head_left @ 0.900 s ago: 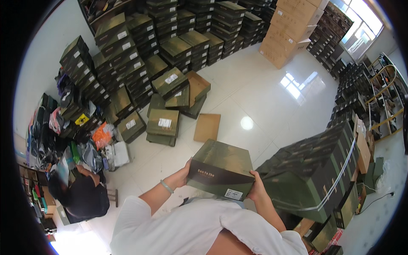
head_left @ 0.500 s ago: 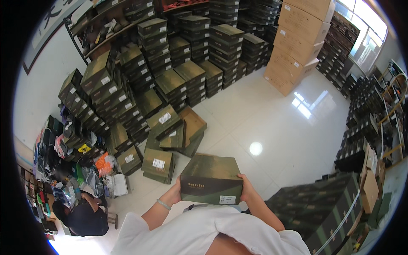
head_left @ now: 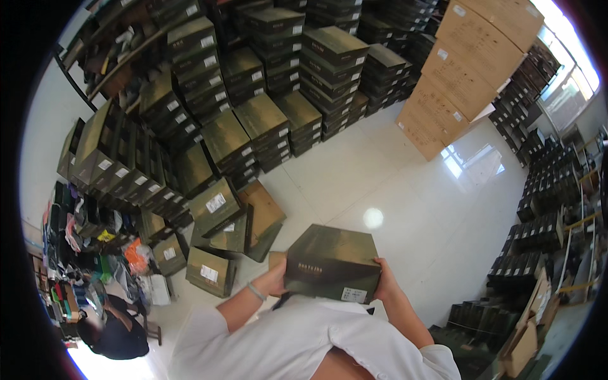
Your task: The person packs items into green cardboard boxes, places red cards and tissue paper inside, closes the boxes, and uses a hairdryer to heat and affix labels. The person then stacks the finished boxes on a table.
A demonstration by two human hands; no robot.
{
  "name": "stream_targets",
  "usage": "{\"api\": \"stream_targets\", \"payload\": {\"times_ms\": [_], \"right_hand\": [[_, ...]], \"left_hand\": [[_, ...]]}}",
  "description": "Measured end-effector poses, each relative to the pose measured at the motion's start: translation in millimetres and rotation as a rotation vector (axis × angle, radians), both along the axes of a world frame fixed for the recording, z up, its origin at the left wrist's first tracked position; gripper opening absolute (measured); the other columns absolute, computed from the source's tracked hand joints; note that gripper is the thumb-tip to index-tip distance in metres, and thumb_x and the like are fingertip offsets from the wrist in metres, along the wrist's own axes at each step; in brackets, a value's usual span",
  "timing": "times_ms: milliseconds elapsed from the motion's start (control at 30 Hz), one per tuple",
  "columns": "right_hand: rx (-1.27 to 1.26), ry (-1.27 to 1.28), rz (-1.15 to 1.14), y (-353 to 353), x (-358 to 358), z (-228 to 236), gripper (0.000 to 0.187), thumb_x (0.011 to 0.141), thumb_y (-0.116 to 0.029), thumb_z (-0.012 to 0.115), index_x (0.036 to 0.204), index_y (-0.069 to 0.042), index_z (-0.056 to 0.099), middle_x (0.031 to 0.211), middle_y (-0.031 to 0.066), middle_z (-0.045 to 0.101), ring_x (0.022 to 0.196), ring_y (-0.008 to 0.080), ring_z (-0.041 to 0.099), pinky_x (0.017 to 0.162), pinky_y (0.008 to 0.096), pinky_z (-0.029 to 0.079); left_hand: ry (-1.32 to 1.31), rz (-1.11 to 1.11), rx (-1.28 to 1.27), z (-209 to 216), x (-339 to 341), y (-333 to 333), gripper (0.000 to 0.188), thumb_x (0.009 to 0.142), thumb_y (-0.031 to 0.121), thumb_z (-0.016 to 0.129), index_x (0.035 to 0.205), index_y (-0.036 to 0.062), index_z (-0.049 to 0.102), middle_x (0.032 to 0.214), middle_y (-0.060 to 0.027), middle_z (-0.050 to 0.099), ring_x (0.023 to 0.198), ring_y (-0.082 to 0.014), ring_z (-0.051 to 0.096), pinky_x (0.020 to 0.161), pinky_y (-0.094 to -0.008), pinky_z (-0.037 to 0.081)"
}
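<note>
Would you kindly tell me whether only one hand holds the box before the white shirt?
No, the left hand and right hand hold opposite sides of the dark green box.

A person wears a plain white shirt, loosely cut and softly creased across the chest, with an open neckline showing at the lower edge of the head view. The wide left sleeve and matching right sleeve both end near the elbow, leaving the forearms bare. A pale, rounded bracelet circles the wrist below the left hand; its material is too small to make out. The right hand and wrist are bare.
</note>
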State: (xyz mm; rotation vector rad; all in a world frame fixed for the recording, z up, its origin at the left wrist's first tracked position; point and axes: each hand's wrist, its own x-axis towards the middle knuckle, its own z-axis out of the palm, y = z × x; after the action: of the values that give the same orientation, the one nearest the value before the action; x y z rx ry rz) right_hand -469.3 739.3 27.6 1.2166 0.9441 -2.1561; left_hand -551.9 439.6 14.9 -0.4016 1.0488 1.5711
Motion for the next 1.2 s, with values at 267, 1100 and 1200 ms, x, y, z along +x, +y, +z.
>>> {"api": "stream_targets", "payload": {"times_ms": [267, 1100, 1200], "right_hand": [[-0.059, -0.029, -0.065, 122, -147, 6, 0.065, 0.088, -0.053, 0.043, 0.134, -0.008, 0.049, 0.136, 0.0157, 0.05, 0.122, 0.0349, 0.047, 0.099, 0.0563, 0.037], [-0.037, -0.232, 0.306, 309, -570, -112, 0.056, 0.09, -0.047, 0.055, 0.128, -0.006, 0.053, 0.12, 0.0111, 0.062, 0.106, 0.0249, 0.06, 0.094, 0.0368, 0.047], [-0.036, -0.23, 0.322, 315, -592, -137, 0.062, 0.087, -0.052, 0.057, 0.128, -0.006, 0.054, 0.119, 0.0115, 0.062, 0.105, 0.0253, 0.059, 0.092, 0.0364, 0.047]], "left_hand": [[0.096, 0.0, -0.001, -20, -169, 120, 0.077, 0.096, 0.067, 0.017, 0.15, 0.0144, 0.032, 0.148, -0.0085, 0.04, 0.134, -0.0241, 0.04, 0.108, -0.0408, 0.038], [-0.18, 0.479, -0.185, -146, -382, 296, 0.092, 0.085, 0.082, 0.009, 0.147, 0.0179, 0.032, 0.135, -0.0068, 0.053, 0.115, -0.0215, 0.055, 0.088, -0.0391, 0.047], [-0.222, 0.496, -0.2, -155, -400, 307, 0.097, 0.081, 0.086, 0.011, 0.147, 0.0176, 0.032, 0.135, -0.0072, 0.053, 0.116, -0.0218, 0.054, 0.09, -0.0389, 0.047]]}}
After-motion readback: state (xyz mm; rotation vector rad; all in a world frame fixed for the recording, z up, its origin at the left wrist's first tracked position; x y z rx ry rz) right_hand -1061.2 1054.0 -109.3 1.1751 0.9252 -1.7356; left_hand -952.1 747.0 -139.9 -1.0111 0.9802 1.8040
